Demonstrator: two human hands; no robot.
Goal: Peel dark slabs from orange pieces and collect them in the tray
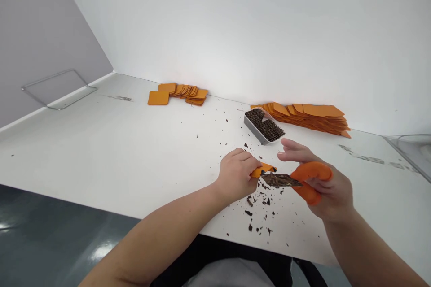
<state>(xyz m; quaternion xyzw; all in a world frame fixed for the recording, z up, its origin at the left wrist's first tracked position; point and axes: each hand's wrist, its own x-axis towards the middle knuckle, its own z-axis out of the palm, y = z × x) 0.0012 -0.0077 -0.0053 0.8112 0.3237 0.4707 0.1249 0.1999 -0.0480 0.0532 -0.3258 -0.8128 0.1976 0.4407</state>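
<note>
My left hand (237,172) is closed around a small orange paper sleeve (259,170), whose open end faces right. My right hand (332,193) wears orange finger covers (313,171) on the thumb and one finger. Between those covered tips it pinches a thin, flat, dark brown flaky piece (281,180); the other fingers stretch out above. The brown piece's left end lies right by the sleeve's mouth; whether it reaches inside I cannot tell. Beyond the hands, a clear plastic tray (256,131) holds rows of similar dark pieces standing on edge.
Orange sleeves (313,119) lie in a long overlapping pile by the wall, behind the tray. A smaller group of orange sleeves (183,91) is further left. Dark crumbs (249,213) litter the white table (134,157). Metal wire frames (59,89) stand at both sides.
</note>
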